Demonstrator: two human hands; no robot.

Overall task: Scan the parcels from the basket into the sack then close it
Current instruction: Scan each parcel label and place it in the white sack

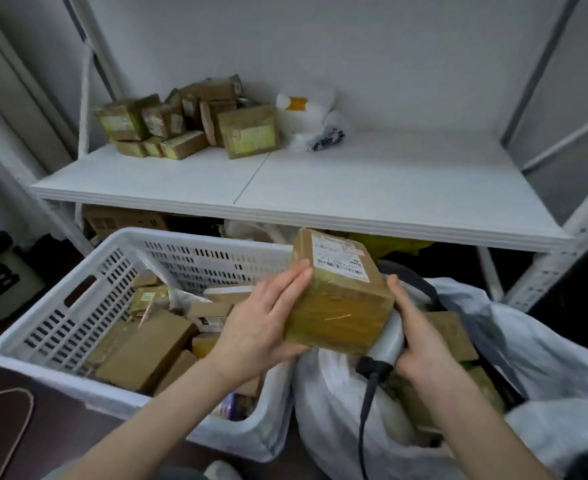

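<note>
Mid-task: left grip (261, 323) holds parcel (341, 299), right grip (420, 341) wraps scanner (386, 344) under it. Many left in basket (43, 327) at 9 o'clock; sack (337, 410) at 5 o'clock part-filled, open.

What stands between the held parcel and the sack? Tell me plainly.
The scanner, gripped by the right hand, sits against the lower right edge of the parcel, above the open mouth of the sack. The left hand holds the parcel's other side. Nothing else visible blocks the drop.
</note>
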